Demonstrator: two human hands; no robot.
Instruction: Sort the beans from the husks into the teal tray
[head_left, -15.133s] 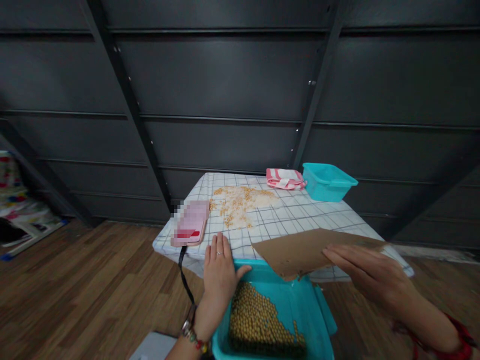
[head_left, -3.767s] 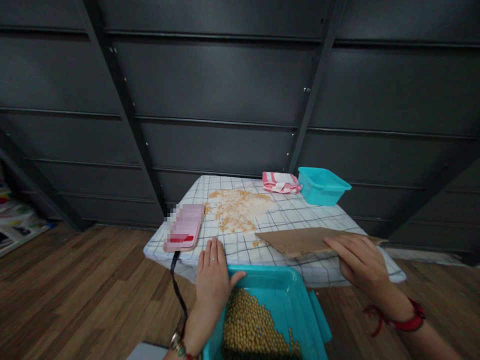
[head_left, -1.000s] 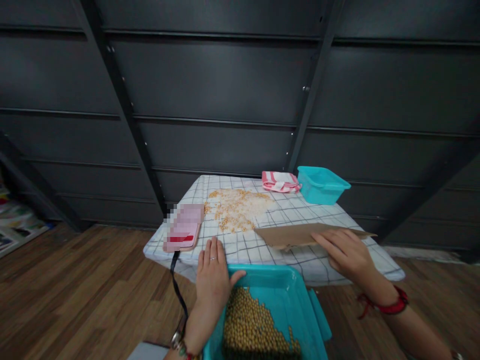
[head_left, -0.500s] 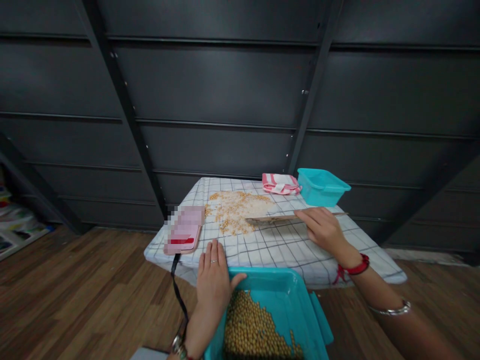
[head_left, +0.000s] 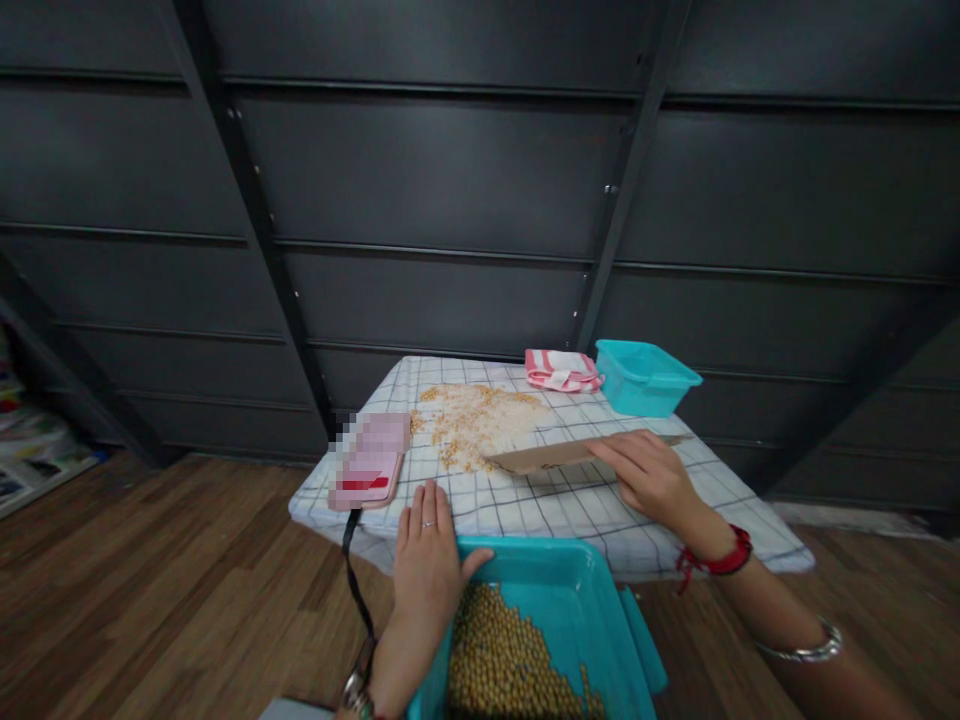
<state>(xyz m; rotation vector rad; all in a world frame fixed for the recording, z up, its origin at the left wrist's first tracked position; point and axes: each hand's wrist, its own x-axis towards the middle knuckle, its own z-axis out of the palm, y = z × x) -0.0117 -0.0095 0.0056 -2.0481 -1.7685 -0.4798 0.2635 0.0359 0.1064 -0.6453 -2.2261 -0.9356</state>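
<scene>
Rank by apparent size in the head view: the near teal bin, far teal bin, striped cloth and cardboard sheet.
1. Near teal bin, helped by nearness
2. Far teal bin
3. Striped cloth and cardboard sheet: too alike to rank

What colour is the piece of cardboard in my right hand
The cardboard is brown, seen best in the head view.

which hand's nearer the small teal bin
Right. The right hand is in front of the small teal bin; the left hand is lower and farther left in view.
</scene>
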